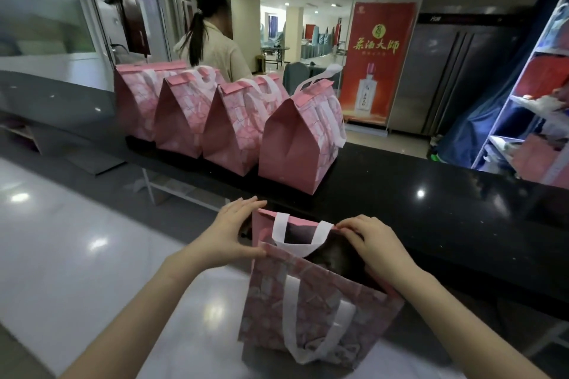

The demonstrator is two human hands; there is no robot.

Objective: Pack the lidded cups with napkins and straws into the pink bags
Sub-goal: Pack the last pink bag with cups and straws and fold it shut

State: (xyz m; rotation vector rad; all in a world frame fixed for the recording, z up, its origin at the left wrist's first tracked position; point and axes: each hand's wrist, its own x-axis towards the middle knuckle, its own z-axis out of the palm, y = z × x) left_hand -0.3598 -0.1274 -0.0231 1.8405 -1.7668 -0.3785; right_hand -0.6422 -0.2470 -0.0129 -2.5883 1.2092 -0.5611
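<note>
Head view puts the open pink bag (311, 295) directly under your hands, standing on the pale lower counter (77, 255) with its far side against the black counter edge (431, 224). Your left hand (234, 234) spreads flat against the bag's left side at the mouth, thumb on the near rim, fingers stretched along the far one, pressing rather than gripping. Your right hand (374, 243) pinches the far rim at the right corner, just beside the white handle (303, 234) that arches between your two hands. The mouth gapes dark between them (what sits inside cannot be made out). A second white handle (308, 326) droops down the near face, below your right wrist.

Left of your left hand the pale counter lies open and glossy. Beyond your fingertips, the black counter carries four closed pink bags (228, 120) in a row, tops folded, each touching or nearly touching its neighbour; the nearest one (300, 138) stands well apart from your hands. Right of your right hand the black top runs bare. Behind the row a person (212, 46) stands facing away.
</note>
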